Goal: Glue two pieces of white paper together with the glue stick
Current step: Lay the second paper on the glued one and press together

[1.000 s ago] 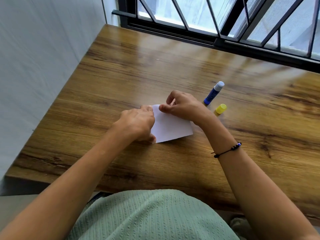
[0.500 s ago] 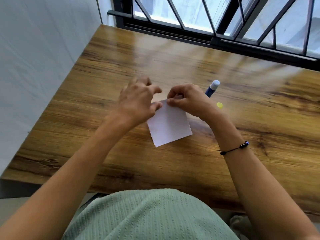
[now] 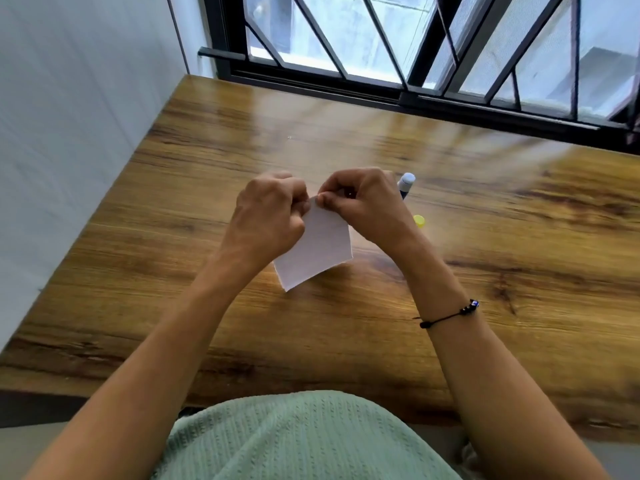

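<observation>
A: Nearest first. What is lying closest to the body?

B: The near edge of the brown wood-grain table (image 3: 346, 341) is running just in front of the green knitted top (image 3: 304, 441). Both forearms are crossing it; the right wrist is wearing a thin black cord bracelet (image 3: 450, 313).

A: And the hands?

B: The left hand (image 3: 268, 216) and the right hand (image 3: 363, 206) are meeting knuckle to knuckle, fingers curled, each pinching the far top corner of the small white rectangular paper (image 3: 317, 247). Whether that is one sheet or two laid together, I cannot tell.

A: How is the paper sitting?

B: It is hanging down from the fingertips toward the body, long axis tilting near-left to far-right, lower corner close to the table; contact is unclear.

A: The glue?

B: The blue glue stick with a white end (image 3: 406, 185) is lying just beyond the right hand, partly hidden by it, with the small yellow cap (image 3: 419, 220) beside that wrist. The right hand is clearly nearer. I am judging that any reach goes right and away.

A: Room?

B: Open tabletop is stretching right and far, up to the black window grille (image 3: 415, 64); the pale wall (image 3: 69, 133) is closing the left.
</observation>
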